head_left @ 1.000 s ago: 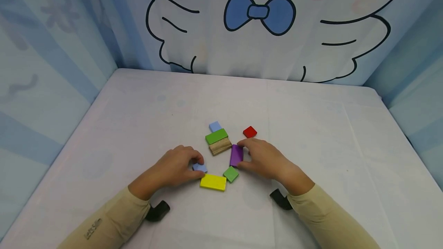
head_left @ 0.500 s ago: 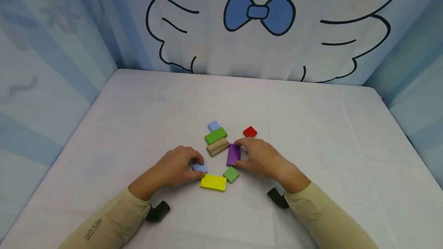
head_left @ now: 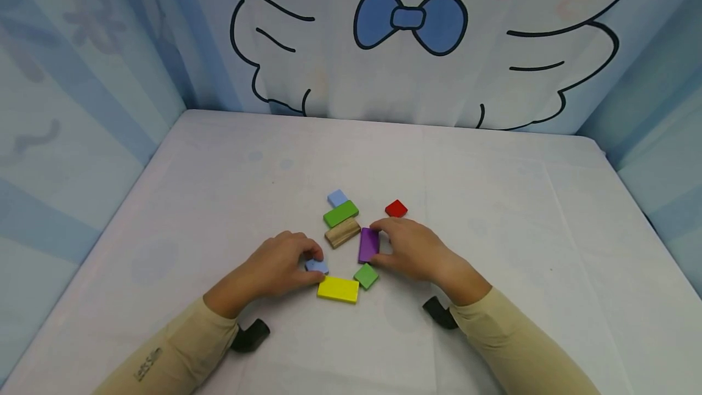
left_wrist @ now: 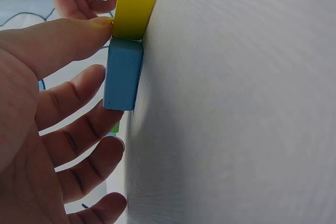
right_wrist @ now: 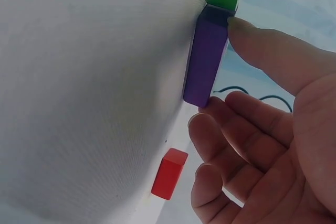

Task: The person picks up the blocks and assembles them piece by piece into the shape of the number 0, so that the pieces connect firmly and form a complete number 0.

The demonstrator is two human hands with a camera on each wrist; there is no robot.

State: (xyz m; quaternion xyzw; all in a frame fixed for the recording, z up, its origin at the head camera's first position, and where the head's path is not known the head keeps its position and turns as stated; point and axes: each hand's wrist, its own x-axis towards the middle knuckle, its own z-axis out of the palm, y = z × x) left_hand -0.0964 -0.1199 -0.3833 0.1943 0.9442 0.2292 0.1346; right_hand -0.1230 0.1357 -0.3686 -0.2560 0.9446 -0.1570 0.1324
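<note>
The purple block (head_left: 368, 245) lay flat on the white table cover (head_left: 493, 200) under your right hand (head_left: 417, 252), having slid slightly to your left over the last second. You gripped it lengthwise, thumb at its near end and fingertips at its far end, and the right-wrist view showed that near end touching the small green block (head_left: 366, 276). Its far left corner met the end of the wood-coloured block (head_left: 342, 233), which had shifted left along with the long green block (head_left: 340, 214) and the far blue block (head_left: 337, 198), those three running away from you in a slanting stack. That suggested your push had carried through the pieces beyond and brought the purple one better into line over the small green one, tightening the bend in the chain. Nearer you, nothing had stirred: the yellow block (head_left: 337, 290) sat at the small green one's left, its other end against the near blue block (head_left: 316, 267). Your left hand (head_left: 280, 264) had stayed there, holding that blue piece between curved fingers and a thumb at the seam with the yellow, seemingly as a steadying hold, though you couldn't tell how firm. Past your right fingers the red block (head_left: 396, 208) lay apart, unmoved
</note>
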